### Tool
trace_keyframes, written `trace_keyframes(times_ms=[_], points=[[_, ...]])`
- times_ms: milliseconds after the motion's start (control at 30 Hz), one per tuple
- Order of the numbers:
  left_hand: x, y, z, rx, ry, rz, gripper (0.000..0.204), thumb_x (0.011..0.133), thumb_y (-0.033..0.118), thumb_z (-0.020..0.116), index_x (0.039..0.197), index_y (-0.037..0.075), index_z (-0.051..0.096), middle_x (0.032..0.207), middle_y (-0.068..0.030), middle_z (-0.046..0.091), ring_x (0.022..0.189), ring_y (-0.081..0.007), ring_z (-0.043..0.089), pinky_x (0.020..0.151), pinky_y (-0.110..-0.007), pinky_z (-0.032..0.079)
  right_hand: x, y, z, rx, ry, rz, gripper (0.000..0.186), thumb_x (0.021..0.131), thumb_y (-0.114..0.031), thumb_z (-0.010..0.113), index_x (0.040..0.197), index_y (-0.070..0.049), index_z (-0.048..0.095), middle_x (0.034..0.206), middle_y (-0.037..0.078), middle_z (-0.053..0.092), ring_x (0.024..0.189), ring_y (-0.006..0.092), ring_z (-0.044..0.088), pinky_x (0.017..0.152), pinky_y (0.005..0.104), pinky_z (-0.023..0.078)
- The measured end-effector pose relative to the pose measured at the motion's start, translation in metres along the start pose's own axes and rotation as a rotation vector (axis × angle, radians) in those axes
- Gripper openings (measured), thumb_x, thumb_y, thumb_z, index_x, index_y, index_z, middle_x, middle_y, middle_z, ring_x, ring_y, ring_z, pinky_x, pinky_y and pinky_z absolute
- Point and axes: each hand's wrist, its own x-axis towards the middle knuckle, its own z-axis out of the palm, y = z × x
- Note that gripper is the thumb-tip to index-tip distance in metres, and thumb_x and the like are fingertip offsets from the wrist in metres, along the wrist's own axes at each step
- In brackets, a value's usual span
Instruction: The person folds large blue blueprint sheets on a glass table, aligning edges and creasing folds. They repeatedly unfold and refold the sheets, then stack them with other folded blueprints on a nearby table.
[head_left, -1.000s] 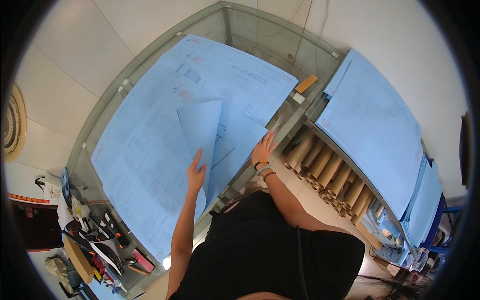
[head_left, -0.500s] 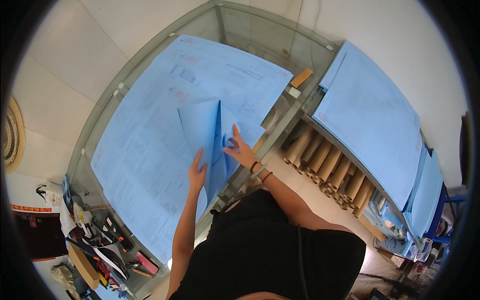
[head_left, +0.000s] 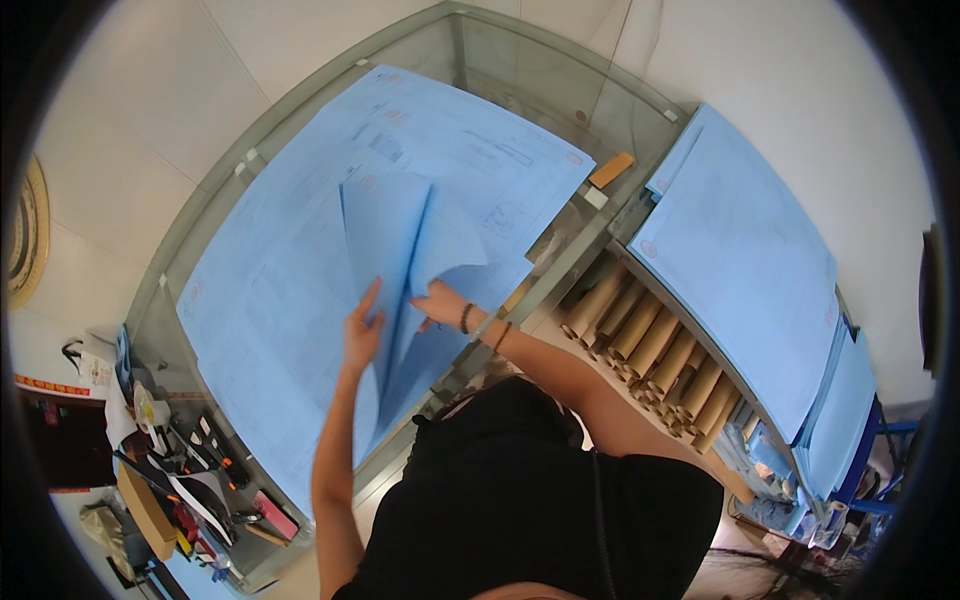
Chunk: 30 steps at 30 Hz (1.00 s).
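"One folded blue sheet (head_left: 385, 225): where?"

"Just upper left of centre. Left hand (head_left: 362, 335) rests on it, fingers loosely spread; right hand (head_left: 440, 303) grasps a lifted paper edge (head_left: 448, 262) beside it."

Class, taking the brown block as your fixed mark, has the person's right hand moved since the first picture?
Yes: leftward. The right hand is now farther from the brown block, at the curled blue sheet.

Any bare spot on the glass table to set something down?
Glass table: strip between its far rim and blue sheets, left of the tan block; narrower one along the sheets' left edge. Crowded: tool clutter near left, lifted paper at left hand and right hand.
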Motion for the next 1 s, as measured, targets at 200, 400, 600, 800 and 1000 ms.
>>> trace_keyframes(times_ms=[200,400,600,800,1000], points=[[0.030,0.079,-0.099,0.262,-0.034,0.073,0.062,0.083,-0.011,0.050,0.139,0.017,0.049,0.135,-0.0166,0.053,0.128,-0.0263,0.048,0.099,-0.034,0.043,0.022,-0.085,0.027,0.153,-0.212,-0.197,0.047,0.093,-0.012,0.055,0.131,0.006,0.036,0.114,0.016,0.053,0.077,0.0288,0.067,0.060,0.0326,0.062],[0.039,0.125,-0.215,0.554,0.115,-0.036,0.065,0.082,-0.013,0.050,0.139,0.017,0.049,0.133,-0.0165,0.055,0.117,-0.0201,0.057,0.091,-0.026,0.044,0.031,-0.215,-0.014,0.514,-0.316,-0.617,0.037,0.087,0.001,0.054,0.119,0.008,0.037,0.111,0.020,0.058,0.090,0.0373,0.067,0.074,0.0472,0.060],[0.005,0.076,-0.320,0.456,0.360,0.120,0.063,0.081,-0.014,0.051,0.139,0.010,0.048,0.138,-0.0107,0.053,0.126,-0.0150,0.047,0.102,-0.027,0.036,-0.025,-0.293,-0.166,0.695,0.268,-1.050,0.026,0.089,-0.001,0.060,0.113,0.008,0.054,0.110,0.015,0.061,0.103,0.0265,0.060,0.095,0.0417,0.052],[-0.035,-0.009,-0.360,0.171,0.568,-0.093,0.064,0.081,-0.012,0.054,0.141,0.009,0.046,0.133,-0.0088,0.056,0.119,-0.0148,0.051,0.099,-0.027,0.039,-0.146,-0.251,-0.199,0.509,0.634,-1.418,0.025,0.092,-0.007,0.061,0.114,0.005,0.058,0.113,0.010,0.062,0.105,0.0198,0.060,0.096,0.0385,0.049],[-0.057,-0.061,-0.376,-0.178,0.722,-0.374,0.062,0.082,-0.008,0.058,0.140,0.011,0.047,0.114,-0.0073,0.064,0.088,-0.0138,0.061,0.079,-0.026,0.050,-0.129,-0.045,-0.156,-1.399,0.861,-0.888,0.036,0.099,-0.017,0.049,0.133,-0.004,0.051,0.135,0.017,0.052,0.131,0.0291,0.043,0.109,0.0424,0.034]])
